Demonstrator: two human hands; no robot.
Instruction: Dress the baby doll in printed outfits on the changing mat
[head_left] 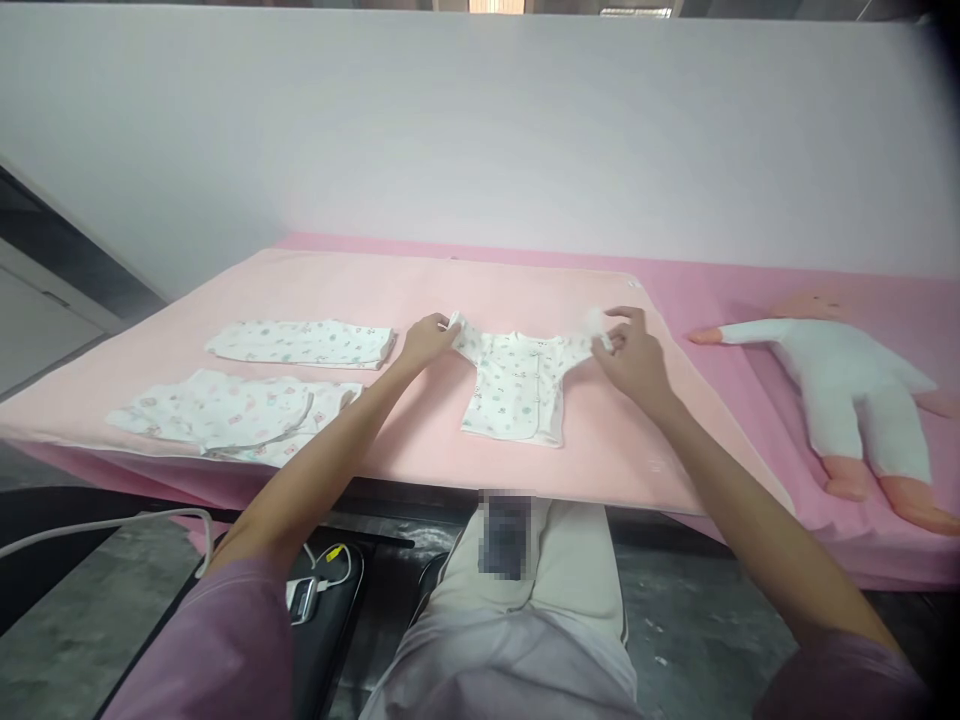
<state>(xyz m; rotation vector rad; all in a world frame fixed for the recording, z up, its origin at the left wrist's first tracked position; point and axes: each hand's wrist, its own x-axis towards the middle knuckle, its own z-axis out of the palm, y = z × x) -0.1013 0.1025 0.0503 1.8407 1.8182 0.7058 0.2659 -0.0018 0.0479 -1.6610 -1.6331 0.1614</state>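
A small white baby shirt (516,385) with a green and grey print and a buttoned front lies spread on the peach mat, its sleeves drawn out to both sides. My left hand (429,338) pinches the cuff of the sleeve on the left. At the opposite cuff, my right hand (634,360) has thumb and fingers closed on the fabric, slightly blurred, with the index finger raised. Left of my left hand lies a folded printed garment (300,343). Nearer the front edge, another printed baby garment (225,410) with pinkish figures is partly covered by my left forearm.
A doll (855,370) in a white suit lies at the right on the pink sheet (720,330). The peach mat (420,450) covers most of the table. Behind stands a white partition (480,140). Below left, a cabled device (302,600) rests on a black seat (330,650).
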